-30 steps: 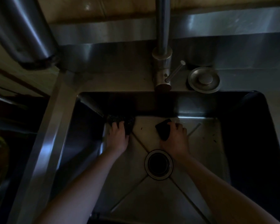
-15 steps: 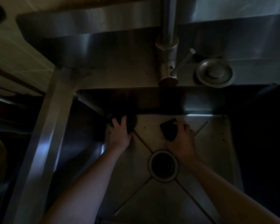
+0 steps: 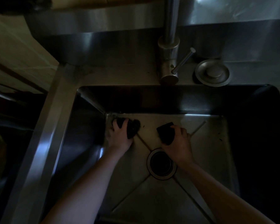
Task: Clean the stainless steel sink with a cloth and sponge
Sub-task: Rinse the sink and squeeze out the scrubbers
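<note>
tbh with the left hand (image 3: 120, 137) keeping its fingers curled round the bunched cloth (image 3: 133, 126) in the sink (image 3: 53, 131)'s far-left corner and the right hand (image 3: 179, 143) gripping the sponge (image 3: 166, 132) just past the open drain (image 3: 162, 164), I'd bet those dark specks (image 3: 220, 139) on the right get missed in this gloom.

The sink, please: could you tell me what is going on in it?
A person is cleaning the stainless steel sink with both hands. The left hand grips a dark crumpled cloth near the back-left corner, and the right hand holds a dark sponge on the floor just behind the drain. A few dark specks show on the floor's right side.
</note>
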`<state>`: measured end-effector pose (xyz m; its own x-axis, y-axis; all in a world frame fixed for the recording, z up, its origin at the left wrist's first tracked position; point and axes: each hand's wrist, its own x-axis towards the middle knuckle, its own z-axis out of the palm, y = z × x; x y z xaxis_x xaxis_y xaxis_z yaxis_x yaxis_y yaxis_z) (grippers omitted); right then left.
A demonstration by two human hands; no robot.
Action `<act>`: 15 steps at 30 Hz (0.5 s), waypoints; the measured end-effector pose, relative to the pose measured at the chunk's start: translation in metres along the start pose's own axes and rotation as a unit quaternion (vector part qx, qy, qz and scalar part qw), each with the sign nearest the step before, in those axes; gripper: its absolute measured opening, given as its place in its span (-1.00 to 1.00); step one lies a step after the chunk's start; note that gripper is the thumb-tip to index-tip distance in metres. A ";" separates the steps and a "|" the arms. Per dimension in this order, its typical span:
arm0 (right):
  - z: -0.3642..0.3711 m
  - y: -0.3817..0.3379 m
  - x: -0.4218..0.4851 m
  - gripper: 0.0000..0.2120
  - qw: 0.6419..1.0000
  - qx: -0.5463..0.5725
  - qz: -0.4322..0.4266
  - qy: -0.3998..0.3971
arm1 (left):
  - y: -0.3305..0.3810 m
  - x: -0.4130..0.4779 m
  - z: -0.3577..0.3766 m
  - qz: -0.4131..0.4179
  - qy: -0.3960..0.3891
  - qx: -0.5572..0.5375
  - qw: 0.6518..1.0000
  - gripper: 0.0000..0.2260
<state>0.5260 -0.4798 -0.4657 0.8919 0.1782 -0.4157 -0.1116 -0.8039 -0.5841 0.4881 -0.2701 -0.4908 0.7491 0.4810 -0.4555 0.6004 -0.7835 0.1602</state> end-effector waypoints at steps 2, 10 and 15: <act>0.001 0.002 -0.001 -0.28 1.000 0.001 0.006 -0.002 | 0.000 0.002 0.001 0.000 -0.019 -0.027 0.999 -0.28; 0.005 0.009 0.001 -0.27 1.000 0.001 0.013 0.004 | 0.004 0.004 0.001 0.014 -0.005 -0.020 1.000 -0.33; -0.002 0.006 0.001 -0.26 1.000 0.011 0.016 0.000 | 0.003 -0.005 -0.005 0.021 0.002 -0.042 0.999 -0.32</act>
<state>0.5269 -0.4860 -0.4680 0.8878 0.1517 -0.4345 -0.1508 -0.7961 -0.5861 0.4875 -0.2727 -0.4838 0.7753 0.4495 -0.4436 0.5893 -0.7675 0.2523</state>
